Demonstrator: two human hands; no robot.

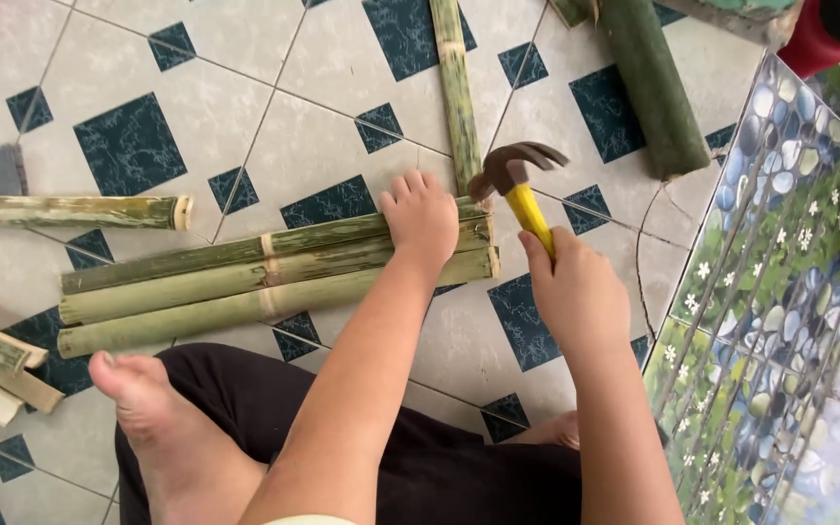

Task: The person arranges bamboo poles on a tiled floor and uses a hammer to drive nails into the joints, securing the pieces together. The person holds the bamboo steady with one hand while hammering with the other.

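Note:
Three split green bamboo strips (245,277) lie side by side on the tiled floor in front of me. My left hand (422,219) presses flat on their right end, fingers together over the top strips. My right hand (576,292) grips the yellow handle of a claw hammer (515,180). The hammer's dark head is raised just right of the strips' ends, close to my left hand. My bare foot (162,418) and dark trousers show at the bottom.
A narrow bamboo strip (456,87) runs away from the bundle. A thick round green bamboo pole (651,87) lies at top right. More bamboo pieces (70,211) lie at left. A patterned pebble-and-flower surface (780,292) borders the right side.

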